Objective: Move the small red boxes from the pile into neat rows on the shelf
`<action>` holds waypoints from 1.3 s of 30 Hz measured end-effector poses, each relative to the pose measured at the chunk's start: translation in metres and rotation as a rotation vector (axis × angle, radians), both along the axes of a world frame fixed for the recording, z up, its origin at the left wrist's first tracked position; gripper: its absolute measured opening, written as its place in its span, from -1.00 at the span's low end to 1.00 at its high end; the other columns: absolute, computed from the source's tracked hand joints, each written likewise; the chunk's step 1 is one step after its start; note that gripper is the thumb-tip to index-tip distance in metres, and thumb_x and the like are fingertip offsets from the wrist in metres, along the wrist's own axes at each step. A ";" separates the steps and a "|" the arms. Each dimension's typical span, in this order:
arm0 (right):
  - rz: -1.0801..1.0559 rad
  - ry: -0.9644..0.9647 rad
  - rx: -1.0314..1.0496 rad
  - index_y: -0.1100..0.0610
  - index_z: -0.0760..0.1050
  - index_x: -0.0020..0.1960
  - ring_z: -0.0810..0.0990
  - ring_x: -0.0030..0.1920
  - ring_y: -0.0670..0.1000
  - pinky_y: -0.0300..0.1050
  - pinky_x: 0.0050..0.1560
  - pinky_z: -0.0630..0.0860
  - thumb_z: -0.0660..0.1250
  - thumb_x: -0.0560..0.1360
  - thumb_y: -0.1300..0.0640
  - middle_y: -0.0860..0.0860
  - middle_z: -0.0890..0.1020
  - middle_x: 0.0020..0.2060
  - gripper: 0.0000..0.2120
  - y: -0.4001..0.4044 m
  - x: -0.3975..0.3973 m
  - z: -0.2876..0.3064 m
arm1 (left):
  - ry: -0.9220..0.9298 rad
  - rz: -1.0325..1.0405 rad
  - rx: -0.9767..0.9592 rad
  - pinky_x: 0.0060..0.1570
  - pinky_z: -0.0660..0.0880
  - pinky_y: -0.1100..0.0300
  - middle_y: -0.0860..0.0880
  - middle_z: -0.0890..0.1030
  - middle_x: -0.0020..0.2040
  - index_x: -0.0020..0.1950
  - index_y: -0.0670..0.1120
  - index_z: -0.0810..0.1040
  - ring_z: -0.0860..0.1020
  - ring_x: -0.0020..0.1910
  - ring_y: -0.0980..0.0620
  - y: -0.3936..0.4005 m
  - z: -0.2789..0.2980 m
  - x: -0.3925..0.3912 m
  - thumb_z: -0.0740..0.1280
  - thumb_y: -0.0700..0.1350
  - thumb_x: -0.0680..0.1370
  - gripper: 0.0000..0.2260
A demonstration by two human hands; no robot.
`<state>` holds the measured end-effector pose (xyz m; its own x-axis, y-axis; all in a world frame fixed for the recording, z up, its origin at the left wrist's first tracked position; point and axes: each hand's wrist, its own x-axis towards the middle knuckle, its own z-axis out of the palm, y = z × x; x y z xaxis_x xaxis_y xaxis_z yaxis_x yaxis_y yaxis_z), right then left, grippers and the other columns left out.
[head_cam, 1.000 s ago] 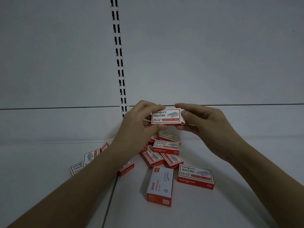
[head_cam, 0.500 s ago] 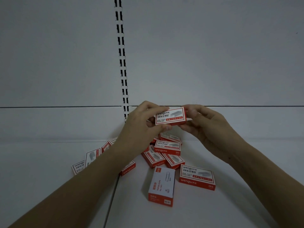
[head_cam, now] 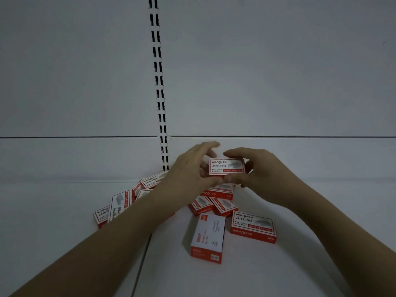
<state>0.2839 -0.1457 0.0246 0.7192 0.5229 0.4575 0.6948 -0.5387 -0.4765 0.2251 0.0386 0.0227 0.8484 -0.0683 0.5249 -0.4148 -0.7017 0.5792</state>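
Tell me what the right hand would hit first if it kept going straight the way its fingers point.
The right hand points left, so it would likely meet the left hand gripping the same box; depth is unclear.

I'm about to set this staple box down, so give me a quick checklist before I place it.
1. Staple box held: right hand pinches it, ok.
2. Left hand grip: fingers blurred beside the box, cannot tell.
3. Label facing up and readable: ok.
4. Bare shelf to the right of the box: ok.
5. A row begun: none in view, not ok.
6. Box clear of the pile: raised above it, ok.
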 end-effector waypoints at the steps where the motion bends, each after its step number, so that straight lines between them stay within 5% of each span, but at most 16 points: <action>1: -0.029 0.016 -0.020 -0.07 0.45 0.32 0.51 -0.19 -0.25 -0.45 -0.29 0.46 0.45 0.42 -0.01 -0.24 0.50 0.04 -0.52 -0.004 0.003 0.001 | 0.049 0.007 -0.011 -0.18 0.57 0.33 0.22 0.47 0.11 0.36 0.16 0.35 0.56 -0.08 0.21 0.002 0.002 -0.001 0.52 -0.04 0.39 -0.40; 6: -0.020 0.217 -0.030 -0.05 0.53 0.16 0.63 -0.28 -0.13 -0.41 -0.41 0.46 0.45 0.42 -0.04 -0.18 0.60 -0.06 -0.66 -0.018 0.010 0.006 | 0.096 -0.021 0.216 -0.19 0.42 0.42 0.22 0.57 -0.07 -0.04 0.19 0.59 0.52 -0.12 0.27 0.019 0.016 -0.006 0.44 -0.05 0.46 -0.86; 10: -0.020 0.308 -0.145 -0.05 0.55 0.12 0.64 -0.25 -0.04 -0.36 -0.40 0.50 0.47 0.40 -0.04 -0.17 0.59 -0.06 -0.69 -0.021 0.015 0.003 | 0.254 -0.151 0.344 -0.19 0.48 0.37 0.25 0.60 -0.09 -0.11 0.25 0.61 0.54 -0.10 0.26 0.018 0.021 -0.013 0.38 -0.06 0.51 -0.83; 15: 0.057 0.407 -0.211 -0.08 0.51 0.09 0.66 -0.23 -0.06 -0.33 -0.33 0.56 0.50 0.38 0.04 -0.21 0.55 -0.03 -0.68 -0.020 0.014 0.001 | 0.311 -0.188 0.253 -0.27 0.55 0.19 0.17 0.65 -0.16 -0.10 0.20 0.63 0.60 -0.21 0.12 0.012 0.032 -0.035 0.34 0.09 0.49 -0.92; 19: 0.057 0.328 -0.163 -0.06 0.51 0.11 0.63 -0.18 -0.07 -0.31 -0.29 0.58 0.50 0.40 0.10 -0.19 0.54 -0.01 -0.67 -0.022 0.010 0.003 | 0.552 -0.066 0.382 -0.33 0.41 0.38 0.19 0.55 -0.14 -0.03 0.18 0.50 0.55 -0.19 0.21 -0.009 0.023 -0.054 0.27 0.35 0.42 -0.70; 21: 0.066 0.282 -0.090 -0.06 0.51 0.09 0.63 -0.19 -0.07 -0.31 -0.29 0.58 0.51 0.39 0.10 -0.18 0.55 0.00 -0.68 -0.022 0.008 0.006 | 0.586 0.040 0.424 -0.25 0.43 0.31 0.16 0.52 0.00 0.09 0.15 0.41 0.51 -0.12 0.21 -0.015 0.017 -0.065 0.23 0.43 0.39 -0.55; 24: 0.062 0.244 0.035 -0.08 0.49 0.07 0.61 -0.23 -0.11 -0.33 -0.34 0.55 0.51 0.38 0.07 -0.18 0.55 0.00 -0.68 -0.017 -0.001 0.008 | 0.609 0.179 0.459 0.19 0.45 0.01 0.04 0.28 0.46 0.45 0.10 0.14 0.40 0.31 0.00 -0.022 0.007 -0.084 0.21 0.52 0.29 -0.14; 26: 0.031 0.203 0.048 -0.12 0.46 0.08 0.58 -0.21 -0.13 -0.33 -0.35 0.51 0.49 0.40 0.03 -0.23 0.53 -0.02 -0.68 -0.014 -0.007 0.008 | 0.611 0.249 0.430 0.26 0.36 -0.03 0.00 0.20 0.51 0.51 0.09 0.01 0.30 0.43 -0.09 -0.031 0.004 -0.093 0.27 0.51 0.27 -0.04; 32: -0.051 0.140 -0.041 -0.23 0.41 0.07 0.52 -0.17 -0.25 -0.43 -0.30 0.40 0.51 0.37 -0.01 -0.32 0.48 -0.07 -0.62 -0.028 -0.027 0.002 | 0.610 0.173 0.371 -0.19 0.40 0.25 0.04 0.50 0.15 0.42 -0.02 0.19 0.49 0.03 0.07 -0.030 0.008 -0.091 0.41 0.14 0.42 -0.32; 39: -0.126 0.155 -0.092 -0.19 0.45 0.06 0.47 -0.13 -0.38 -0.46 -0.30 0.40 0.53 0.35 0.06 -0.28 0.50 -0.04 -0.62 -0.068 -0.037 0.006 | 0.575 0.210 0.405 -0.03 0.43 0.19 0.03 0.51 0.16 0.26 -0.03 0.41 0.46 0.03 0.06 -0.022 0.001 -0.072 0.48 0.16 0.36 -0.44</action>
